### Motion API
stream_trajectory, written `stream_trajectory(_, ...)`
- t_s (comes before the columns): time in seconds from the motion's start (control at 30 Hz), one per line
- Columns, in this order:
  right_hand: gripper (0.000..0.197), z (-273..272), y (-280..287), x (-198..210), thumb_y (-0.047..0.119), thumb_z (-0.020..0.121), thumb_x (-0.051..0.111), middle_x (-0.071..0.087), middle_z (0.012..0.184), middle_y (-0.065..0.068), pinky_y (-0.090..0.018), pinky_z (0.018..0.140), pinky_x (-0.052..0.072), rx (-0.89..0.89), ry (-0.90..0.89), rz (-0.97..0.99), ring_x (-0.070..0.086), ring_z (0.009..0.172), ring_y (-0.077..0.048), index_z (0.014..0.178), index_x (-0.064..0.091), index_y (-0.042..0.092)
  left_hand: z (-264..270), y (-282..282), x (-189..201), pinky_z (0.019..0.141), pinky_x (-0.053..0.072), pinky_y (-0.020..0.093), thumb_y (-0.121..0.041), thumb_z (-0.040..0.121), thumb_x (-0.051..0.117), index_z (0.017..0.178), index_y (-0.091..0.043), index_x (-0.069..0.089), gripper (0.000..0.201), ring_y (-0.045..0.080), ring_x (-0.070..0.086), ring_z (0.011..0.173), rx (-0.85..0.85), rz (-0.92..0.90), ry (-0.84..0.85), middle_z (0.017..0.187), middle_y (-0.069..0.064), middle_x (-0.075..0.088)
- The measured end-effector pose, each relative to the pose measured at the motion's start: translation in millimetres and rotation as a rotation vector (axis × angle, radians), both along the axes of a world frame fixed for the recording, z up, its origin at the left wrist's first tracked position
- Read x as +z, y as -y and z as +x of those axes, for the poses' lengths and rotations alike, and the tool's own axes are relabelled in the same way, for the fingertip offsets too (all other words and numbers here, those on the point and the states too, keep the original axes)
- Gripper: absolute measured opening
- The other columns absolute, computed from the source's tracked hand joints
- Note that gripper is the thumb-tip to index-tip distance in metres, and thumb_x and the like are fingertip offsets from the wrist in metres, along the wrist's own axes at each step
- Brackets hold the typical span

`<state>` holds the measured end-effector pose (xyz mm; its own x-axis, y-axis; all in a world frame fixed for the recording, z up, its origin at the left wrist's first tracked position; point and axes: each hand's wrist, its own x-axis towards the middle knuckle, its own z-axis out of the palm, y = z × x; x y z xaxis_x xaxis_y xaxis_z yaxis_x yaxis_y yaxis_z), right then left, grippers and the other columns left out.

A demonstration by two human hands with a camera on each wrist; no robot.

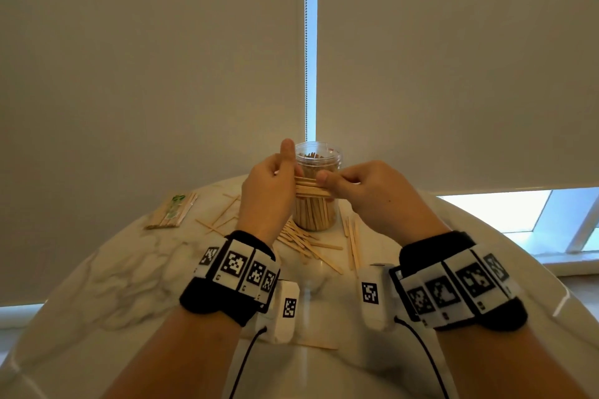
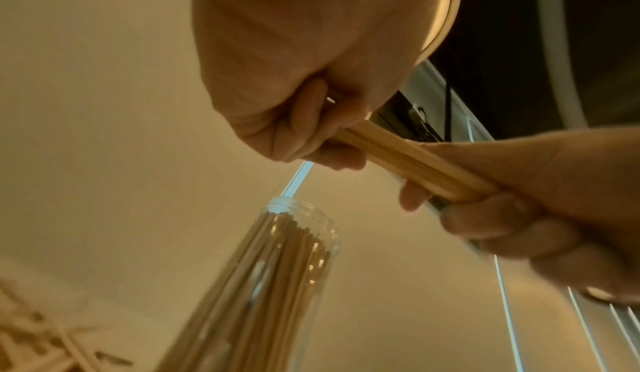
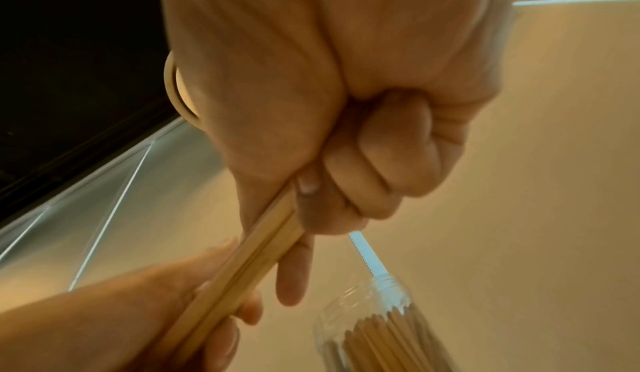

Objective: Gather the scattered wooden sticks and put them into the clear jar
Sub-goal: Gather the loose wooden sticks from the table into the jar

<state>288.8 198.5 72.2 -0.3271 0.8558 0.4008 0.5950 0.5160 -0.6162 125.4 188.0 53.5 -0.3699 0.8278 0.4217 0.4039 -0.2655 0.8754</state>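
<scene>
A bundle of wooden sticks (image 1: 311,188) lies level in the air, just in front of the clear jar (image 1: 319,157). My left hand (image 1: 287,173) grips its left end with the thumb raised, and my right hand (image 1: 334,183) pinches its right end. The jar stands open on the table, packed with upright sticks. In the left wrist view my left hand (image 2: 311,137) curls round the bundle (image 2: 408,159) above the jar (image 2: 297,241). Seen from the right wrist, my right hand (image 3: 329,200) grips the bundle (image 3: 242,268) beside the jar (image 3: 374,323).
Loose sticks (image 1: 301,241) lie scattered on the marble table (image 1: 129,269) at the jar's foot, with more to the right (image 1: 353,238) and left (image 1: 223,217). A packet of sticks with a green label (image 1: 171,210) sits far left. Roller blinds hang behind the table.
</scene>
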Motion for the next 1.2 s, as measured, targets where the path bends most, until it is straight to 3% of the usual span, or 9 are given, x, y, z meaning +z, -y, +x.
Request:
stream_trajectory(0.17,0.048,2,-4,-1,0.065,0.092,0.049,0.05,0.042,0.011,-0.023,0.05,0.033,-0.047,-0.045,0.057,0.046,0.043,-0.004,0.062,0.066,0.032,4,-4,-10,0.055,0.047,0.036,-0.06,0.096,0.045,0.061,-0.01,0.067,0.065,0.025,0.056,0.054,0.024,0.054,-0.186,0.054,0.01,0.06)
stream_trajectory(0.27,0.053,-2,-2,-2,0.067,0.094,0.043,0.059,0.054,0.004,-0.028,0.055,0.044,-0.043,-0.047,0.1,0.056,0.054,-0.009,0.066,0.066,0.028,0,-10,-12,0.052,0.037,0.031,-0.05,0.099,0.046,0.059,-0.003,0.061,0.063,0.018,0.044,0.049,0.119,0.027,-0.156,0.051,0.009,0.052)
stream_trajectory(0.37,0.056,-8,-2,-4,0.058,0.099,0.042,0.054,0.051,0.002,-0.027,0.051,0.038,-0.095,-0.003,0.143,0.051,0.05,-0.011,0.063,0.065,0.022,-2,-14,-14,0.053,0.035,0.03,-0.048,0.098,0.047,0.06,-0.001,0.059,0.061,0.016,0.04,0.049,0.137,-0.009,-0.114,0.049,0.002,0.045)
stream_trajectory(0.57,0.055,0,-11,-10,0.037,0.097,0.05,0.037,0.042,0.002,-0.024,0.047,0.032,-0.253,-0.063,0.166,0.036,0.041,-0.011,0.046,0.048,0.016,4,-12,-13,0.048,0.042,0.025,-0.052,0.103,0.033,0.084,-0.013,0.069,0.056,0.009,0.053,0.046,-0.049,-0.161,0.143,0.064,0.004,0.065)
stream_trajectory(0.7,0.055,3,-20,-9,0.04,0.097,0.048,0.043,0.044,-0.001,-0.03,0.048,0.04,-0.348,-0.09,0.194,0.041,0.043,-0.016,0.052,0.056,0.009,-5,-29,-6,0.066,0.053,0.027,-0.017,0.106,0.037,0.12,-0.019,0.056,0.024,0.012,0.064,0.086,0.018,-0.155,0.259,0.106,0.002,0.066)
stream_trajectory(0.83,0.051,4,-38,14,0.038,0.097,0.048,0.048,0.045,-0.001,-0.027,0.046,0.035,-0.412,-0.08,0.264,0.045,0.044,-0.016,0.055,0.061,0.012,-20,-66,1,0.1,0.047,0.04,0.008,0.085,0.059,0.154,-0.032,0.016,0.091,0.027,0.044,0.129,-0.048,-0.345,-0.061,0.15,0.009,0.034)
stream_trajectory(0.97,0.043,-10,-73,59,0.036,0.097,0.05,0.047,0.05,0.002,-0.024,0.044,0.024,-0.496,0.083,0.357,0.043,0.045,-0.011,0.065,0.064,0.012,-11,-89,5,0.116,0.028,0.054,-0.032,0.068,0.087,0.152,-0.031,-0.023,0.138,0.034,0.022,0.145,-0.151,-0.408,-0.157,0.16,0.012,0.011)
stream_trajectory(1.1,0.029,-38,-103,78,0.03,0.095,0.055,0.045,0.055,0.002,-0.025,0.051,0.034,-0.447,0.438,0.502,0.049,0.056,-0.02,0.074,0.065,0.014,-4,-107,-1,0.115,0.03,0.05,-0.057,0.046,0.092,0.152,-0.023,-0.023,0.16,0.033,0.027,0.144,-0.132,-0.38,-0.107,0.159,0.013,0.022)
stream_trajectory(1.2,0.025,-54,-112,81,0.024,0.096,0.055,0.043,0.057,0.001,-0.03,0.057,0.04,-0.36,0.769,0.56,0.048,0.056,-0.02,0.076,0.063,0.013,-5,-113,-12,0.102,0.046,0.039,-0.052,0.053,0.092,0.154,-0.014,-0.002,0.144,0.029,0.052,0.127,-0.137,-0.349,-0.088,0.14,0.011,0.049)
